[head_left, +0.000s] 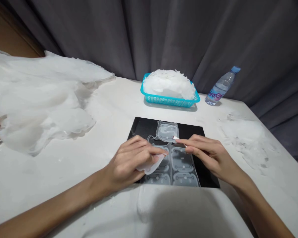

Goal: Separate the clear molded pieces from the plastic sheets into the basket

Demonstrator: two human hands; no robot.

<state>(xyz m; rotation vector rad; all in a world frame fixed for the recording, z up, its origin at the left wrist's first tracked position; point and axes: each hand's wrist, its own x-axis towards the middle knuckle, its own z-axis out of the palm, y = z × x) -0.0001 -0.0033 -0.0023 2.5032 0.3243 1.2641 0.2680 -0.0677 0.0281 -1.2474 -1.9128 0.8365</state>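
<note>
A translucent moulded silicone sheet [180, 162] with several pocket shapes lies on a black mat [141, 127] in front of me. My left hand [132, 162] is closed on a loose translucent piece [152, 167] at the sheet's left side, fingertips pressing on the sheet. My right hand [206, 152] pinches the sheet near its top, where one pocket piece [167, 131] sticks out partly torn away from the rest.
A blue plastic basket [169, 99] heaped with white translucent pieces stands behind the mat. A water bottle [221, 86] lies at the back right. A big pile of white film [37, 99] covers the left; thin scraps [248, 137] lie at the right. Grey curtain behind.
</note>
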